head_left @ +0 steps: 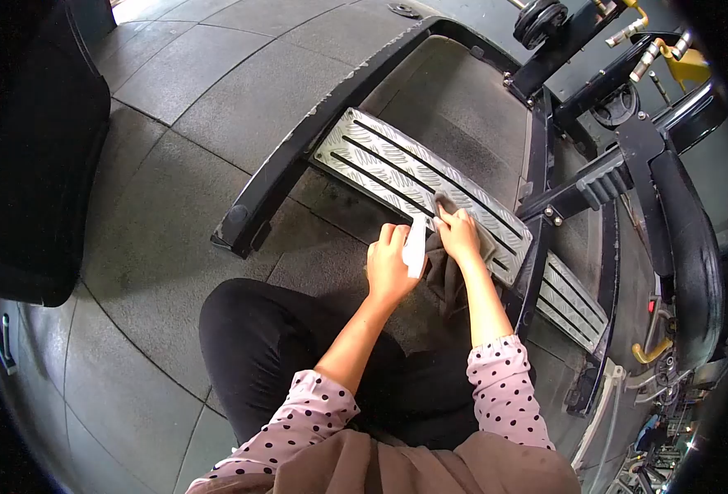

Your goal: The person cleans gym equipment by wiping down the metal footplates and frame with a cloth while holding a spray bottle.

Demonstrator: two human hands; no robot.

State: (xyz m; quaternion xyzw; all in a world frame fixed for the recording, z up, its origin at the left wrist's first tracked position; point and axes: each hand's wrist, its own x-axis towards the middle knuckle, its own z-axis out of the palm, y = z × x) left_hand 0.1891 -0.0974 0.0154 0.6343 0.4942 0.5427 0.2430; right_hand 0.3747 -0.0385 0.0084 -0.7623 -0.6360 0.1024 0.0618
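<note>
My left hand (388, 265) is closed around a white spray bottle (416, 249), whose top shows beside my thumb; the rest is hidden by the hand. Just to the right, my right hand (460, 236) grips a dark grey-brown cloth (446, 276). One end of the cloth hangs down below the hand, and a bit of it is under my fingertips on the plate. Beneath them lies a silver diamond-tread foot plate (388, 160) with long black grip strips, fixed in a black metal frame (331, 107) with chipped paint.
A second tread plate (569, 300) lies to the right, past a frame bar. Padded machine arms (685, 247) and yellow-handled bars (644, 58) stand at the right. A black padded piece (34, 165) fills the left side. Dark rubber tiles (150, 346) cover the floor.
</note>
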